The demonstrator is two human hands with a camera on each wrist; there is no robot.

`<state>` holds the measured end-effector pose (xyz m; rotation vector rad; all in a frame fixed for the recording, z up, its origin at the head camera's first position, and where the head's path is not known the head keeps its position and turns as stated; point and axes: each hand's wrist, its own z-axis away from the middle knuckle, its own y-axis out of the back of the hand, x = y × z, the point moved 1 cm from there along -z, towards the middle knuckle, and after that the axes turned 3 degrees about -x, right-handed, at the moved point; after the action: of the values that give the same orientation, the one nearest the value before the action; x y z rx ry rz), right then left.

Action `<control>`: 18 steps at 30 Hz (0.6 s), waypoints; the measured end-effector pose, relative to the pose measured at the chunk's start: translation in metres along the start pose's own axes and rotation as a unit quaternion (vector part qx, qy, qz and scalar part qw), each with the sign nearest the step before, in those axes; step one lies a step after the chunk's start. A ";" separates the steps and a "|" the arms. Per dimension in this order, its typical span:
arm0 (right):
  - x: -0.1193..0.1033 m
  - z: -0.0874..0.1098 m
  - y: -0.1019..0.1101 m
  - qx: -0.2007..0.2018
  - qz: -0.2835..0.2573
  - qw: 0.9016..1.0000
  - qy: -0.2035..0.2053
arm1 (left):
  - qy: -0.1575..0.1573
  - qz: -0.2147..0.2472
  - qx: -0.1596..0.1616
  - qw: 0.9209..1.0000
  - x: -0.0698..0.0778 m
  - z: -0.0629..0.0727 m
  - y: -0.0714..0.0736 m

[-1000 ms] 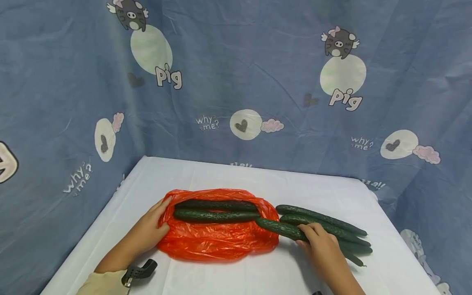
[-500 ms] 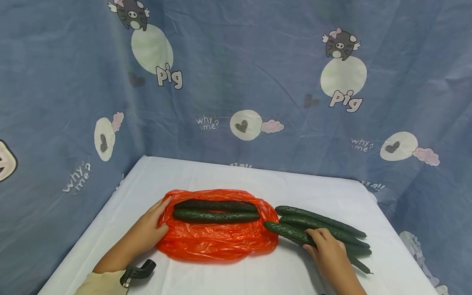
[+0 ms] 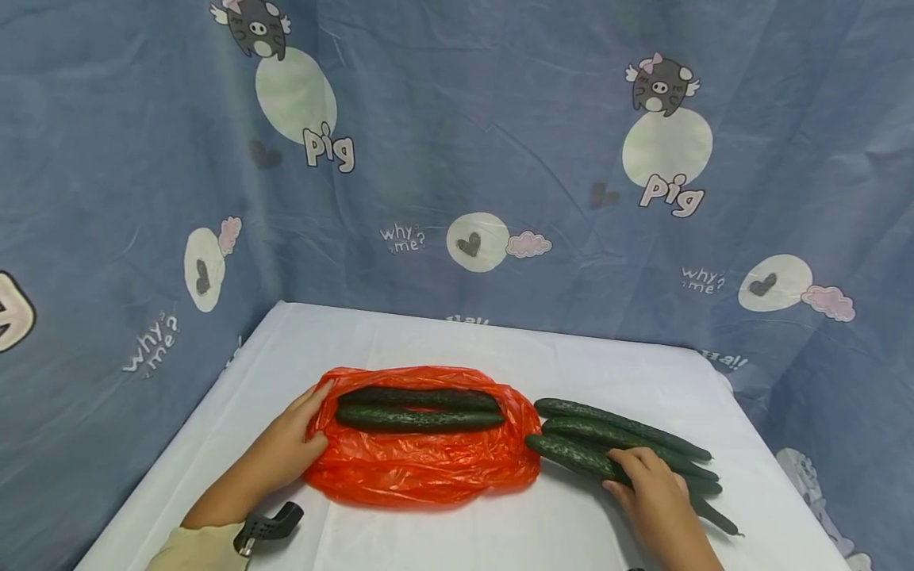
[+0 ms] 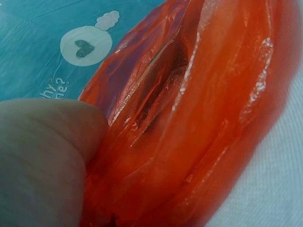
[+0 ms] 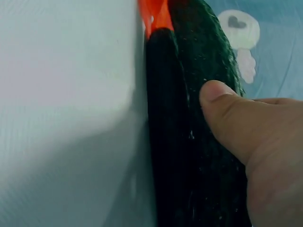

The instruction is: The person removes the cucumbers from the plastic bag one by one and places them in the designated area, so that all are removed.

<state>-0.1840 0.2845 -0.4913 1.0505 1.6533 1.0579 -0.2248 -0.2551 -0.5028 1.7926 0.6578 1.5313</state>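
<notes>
An orange-red plastic bag (image 3: 421, 476) lies on the table with its mouth open, two dark green cucumbers (image 3: 421, 419) lying inside it. My left hand (image 3: 293, 438) grips the bag's left edge; the thumb (image 4: 42, 151) presses on the film in the left wrist view, and the other fingers are hidden there. To the right of the bag, my right hand (image 3: 655, 496) holds another cucumber (image 3: 574, 456) around its middle, its blunt end right at the bag's right edge. In the right wrist view the thumb (image 5: 225, 106) lies on a cucumber, with a darker one beside it.
Behind the right hand lie more cucumbers (image 3: 621, 424), side by side and slanting toward the right. White cloth covers the table (image 3: 428, 333). A blue printed curtain (image 3: 400, 95) hangs behind and along the sides. A black strap device (image 3: 267, 527) sits at the left wrist.
My right hand has drawn its cucumber to the right and slightly nearer, so its blunt end moved from over the bag's opening to the bag's outer edge. The left hand stays put.
</notes>
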 end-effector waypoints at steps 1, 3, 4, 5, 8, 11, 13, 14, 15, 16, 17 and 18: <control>0.002 0.001 0.000 0.000 0.001 1.000 0.001 | -0.001 0.001 0.001 1.000 0.000 0.000 0.000; 0.004 0.003 0.000 0.000 0.007 1.000 0.004 | 0.000 0.000 0.000 1.000 -0.001 0.000 0.000; 0.005 0.004 0.000 -0.002 0.010 1.000 0.006 | 0.001 0.001 -0.003 1.000 -0.001 -0.001 0.000; 0.005 0.005 0.000 -0.004 0.012 1.000 0.008 | 0.002 0.002 -0.005 1.000 -0.001 -0.001 0.000; 0.006 0.006 -0.001 -0.008 0.017 1.000 0.017 | 0.005 0.001 -0.010 1.000 -0.002 -0.002 -0.001; 0.006 0.006 -0.002 -0.014 0.021 0.999 0.020 | 0.006 -0.001 -0.010 1.000 -0.002 -0.002 -0.001; 0.007 0.005 -0.002 -0.019 0.025 0.999 0.018 | 0.006 -0.002 -0.009 1.000 -0.002 -0.002 0.000; 0.007 0.005 -0.002 -0.021 0.026 0.999 0.017 | 0.006 -0.002 -0.008 1.000 -0.002 -0.002 0.000; 0.007 0.005 -0.002 -0.022 0.027 0.999 0.016 | 0.004 -0.002 -0.008 1.000 -0.002 -0.002 0.000; 0.007 0.005 -0.002 -0.023 0.027 0.999 0.016 | 0.003 -0.002 -0.007 1.000 -0.003 -0.002 0.000; 0.007 0.004 -0.002 -0.024 0.026 0.999 0.016 | 0.002 -0.003 -0.006 1.000 -0.003 -0.002 0.000; 0.008 0.004 -0.002 -0.026 0.025 0.999 0.016 | 0.000 -0.003 -0.005 1.000 -0.003 -0.001 0.000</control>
<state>-0.1823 0.2918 -0.4963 1.0516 1.6245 1.1501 -0.2266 -0.2570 -0.5044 1.7817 0.6549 1.5280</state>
